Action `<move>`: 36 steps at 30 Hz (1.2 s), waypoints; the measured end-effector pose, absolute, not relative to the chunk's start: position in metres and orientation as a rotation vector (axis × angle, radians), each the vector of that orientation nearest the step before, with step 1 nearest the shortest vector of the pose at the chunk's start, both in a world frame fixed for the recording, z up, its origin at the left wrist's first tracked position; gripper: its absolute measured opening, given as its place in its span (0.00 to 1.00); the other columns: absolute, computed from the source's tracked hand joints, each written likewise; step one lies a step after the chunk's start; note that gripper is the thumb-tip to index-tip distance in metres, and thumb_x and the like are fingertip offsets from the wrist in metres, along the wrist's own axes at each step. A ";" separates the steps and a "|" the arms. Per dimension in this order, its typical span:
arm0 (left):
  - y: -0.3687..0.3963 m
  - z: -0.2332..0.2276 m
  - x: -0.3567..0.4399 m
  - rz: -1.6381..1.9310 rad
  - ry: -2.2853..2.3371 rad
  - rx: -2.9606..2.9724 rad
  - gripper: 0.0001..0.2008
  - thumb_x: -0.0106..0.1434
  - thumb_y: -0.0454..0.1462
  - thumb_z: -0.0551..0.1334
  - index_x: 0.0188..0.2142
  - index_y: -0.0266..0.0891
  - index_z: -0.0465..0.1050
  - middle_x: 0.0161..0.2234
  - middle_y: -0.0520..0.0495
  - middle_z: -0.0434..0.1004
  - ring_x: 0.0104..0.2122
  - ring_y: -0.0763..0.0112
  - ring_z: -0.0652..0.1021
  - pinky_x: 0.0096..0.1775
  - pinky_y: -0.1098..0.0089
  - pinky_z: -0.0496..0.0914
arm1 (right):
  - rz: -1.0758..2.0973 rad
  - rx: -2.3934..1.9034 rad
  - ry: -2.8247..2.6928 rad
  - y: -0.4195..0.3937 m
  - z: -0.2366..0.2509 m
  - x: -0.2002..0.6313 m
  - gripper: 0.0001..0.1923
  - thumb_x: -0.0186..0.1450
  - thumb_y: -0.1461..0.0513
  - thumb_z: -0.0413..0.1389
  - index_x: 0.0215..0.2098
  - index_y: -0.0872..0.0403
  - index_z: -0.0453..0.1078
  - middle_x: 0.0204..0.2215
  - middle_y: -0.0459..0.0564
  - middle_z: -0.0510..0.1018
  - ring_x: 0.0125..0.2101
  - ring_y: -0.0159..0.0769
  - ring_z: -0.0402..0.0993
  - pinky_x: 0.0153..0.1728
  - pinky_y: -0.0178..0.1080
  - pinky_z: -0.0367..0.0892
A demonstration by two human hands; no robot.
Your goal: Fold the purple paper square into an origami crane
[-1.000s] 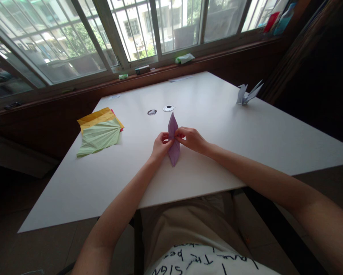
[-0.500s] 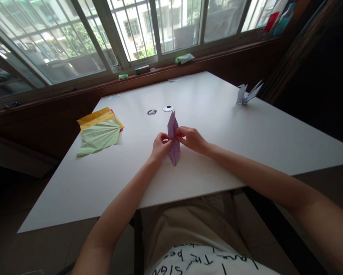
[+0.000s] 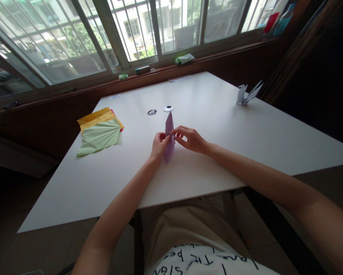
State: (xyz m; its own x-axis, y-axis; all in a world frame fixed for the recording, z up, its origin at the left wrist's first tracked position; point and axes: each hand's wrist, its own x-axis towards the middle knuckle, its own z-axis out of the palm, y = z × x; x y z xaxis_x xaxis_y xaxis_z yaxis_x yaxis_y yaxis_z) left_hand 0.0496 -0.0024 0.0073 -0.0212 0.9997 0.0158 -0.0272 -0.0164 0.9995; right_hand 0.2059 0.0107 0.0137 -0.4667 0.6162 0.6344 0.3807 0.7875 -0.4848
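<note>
A narrow purple folded paper [image 3: 169, 122], pointed at both ends, stands on edge near the middle of the white table [image 3: 246, 137]. My left hand [image 3: 159, 146] pinches its middle from the left. My right hand [image 3: 189, 138] pinches the same spot from the right, with its other fingers spread.
Green, yellow and red creased papers [image 3: 100, 130] lie at the table's left. Two small round discs [image 3: 168, 108] sit beyond the purple paper. A pale folded paper crane [image 3: 247, 94] stands at the far right. Small items rest on the window sill [image 3: 184, 58].
The purple paper has turned from a flatter kite shape to a narrower, more edge-on one. My right hand's fingers have lifted and spread a little.
</note>
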 end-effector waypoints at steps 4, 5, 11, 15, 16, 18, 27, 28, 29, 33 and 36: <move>-0.006 0.013 0.051 1.191 1.138 1.140 0.08 0.57 0.38 0.58 0.34 0.38 0.60 0.32 0.51 0.70 0.24 0.77 0.74 0.30 0.72 0.68 | 0.323 -0.710 -2.093 0.009 0.015 0.206 0.11 0.61 0.67 0.49 0.41 0.54 0.66 0.35 0.50 0.74 0.29 0.28 0.71 0.33 0.34 0.69; -0.006 0.014 0.051 1.187 1.137 1.143 0.08 0.57 0.38 0.58 0.34 0.38 0.60 0.32 0.51 0.71 0.24 0.77 0.74 0.30 0.72 0.68 | 0.321 -0.705 -2.094 0.009 0.016 0.205 0.11 0.60 0.67 0.49 0.41 0.54 0.66 0.35 0.49 0.74 0.29 0.28 0.71 0.32 0.34 0.69; -0.006 0.014 0.051 1.190 1.154 1.170 0.09 0.55 0.39 0.59 0.33 0.38 0.61 0.30 0.52 0.69 0.23 0.78 0.72 0.29 0.72 0.67 | 0.285 -0.756 -2.111 0.009 0.015 0.205 0.07 0.62 0.64 0.49 0.37 0.54 0.68 0.35 0.50 0.73 0.29 0.28 0.71 0.30 0.33 0.67; -0.005 0.009 0.049 1.301 1.282 1.285 0.11 0.50 0.38 0.63 0.27 0.38 0.61 0.26 0.55 0.65 0.24 0.79 0.69 0.26 0.76 0.63 | 0.282 -0.909 -2.102 0.013 0.011 0.206 0.08 0.62 0.62 0.50 0.33 0.55 0.70 0.33 0.49 0.74 0.28 0.30 0.70 0.30 0.34 0.66; -0.005 0.009 0.048 1.322 1.303 1.322 0.11 0.50 0.38 0.63 0.27 0.38 0.60 0.25 0.55 0.64 0.24 0.79 0.69 0.25 0.76 0.63 | 0.311 -0.916 -2.104 0.014 0.011 0.206 0.08 0.62 0.62 0.50 0.33 0.55 0.71 0.33 0.49 0.74 0.28 0.30 0.70 0.30 0.34 0.66; -0.006 0.008 0.047 1.340 1.317 1.398 0.12 0.49 0.40 0.64 0.27 0.39 0.61 0.25 0.55 0.65 0.24 0.78 0.70 0.24 0.77 0.62 | 0.383 -0.909 -2.097 0.015 0.011 0.206 0.08 0.62 0.61 0.51 0.34 0.55 0.71 0.33 0.49 0.73 0.29 0.30 0.71 0.31 0.35 0.67; -0.011 0.012 0.048 1.317 1.317 1.531 0.09 0.52 0.40 0.62 0.30 0.40 0.63 0.26 0.54 0.68 0.24 0.78 0.70 0.24 0.77 0.62 | 0.557 -0.896 -2.019 0.013 0.017 0.203 0.12 0.60 0.55 0.54 0.30 0.56 0.71 0.31 0.49 0.72 0.28 0.30 0.71 0.30 0.36 0.68; -0.011 0.011 0.048 1.319 1.328 1.538 0.09 0.52 0.39 0.62 0.29 0.40 0.62 0.25 0.55 0.67 0.24 0.78 0.70 0.25 0.77 0.62 | 0.566 -0.890 -2.013 0.012 0.017 0.203 0.11 0.60 0.55 0.55 0.30 0.56 0.71 0.31 0.49 0.72 0.27 0.29 0.71 0.30 0.35 0.68; -0.011 0.010 0.048 1.319 1.337 1.548 0.08 0.52 0.38 0.61 0.28 0.40 0.61 0.25 0.55 0.66 0.24 0.78 0.69 0.25 0.78 0.62 | 0.578 -0.879 -2.009 0.012 0.018 0.203 0.11 0.60 0.56 0.55 0.30 0.56 0.72 0.30 0.49 0.72 0.27 0.29 0.70 0.30 0.35 0.69; -0.010 0.008 0.048 1.326 1.355 1.573 0.09 0.52 0.36 0.61 0.26 0.40 0.59 0.23 0.56 0.64 0.24 0.79 0.67 0.27 0.77 0.61 | 0.648 -0.834 -1.999 0.010 0.019 0.202 0.10 0.60 0.57 0.55 0.30 0.55 0.72 0.32 0.49 0.72 0.29 0.29 0.70 0.30 0.35 0.69; -0.010 0.008 0.048 1.327 1.353 1.597 0.09 0.52 0.37 0.61 0.26 0.40 0.59 0.23 0.56 0.63 0.24 0.79 0.65 0.27 0.76 0.60 | 0.702 -0.837 -1.988 0.010 0.020 0.202 0.11 0.60 0.56 0.54 0.31 0.55 0.73 0.34 0.50 0.73 0.30 0.30 0.71 0.31 0.35 0.69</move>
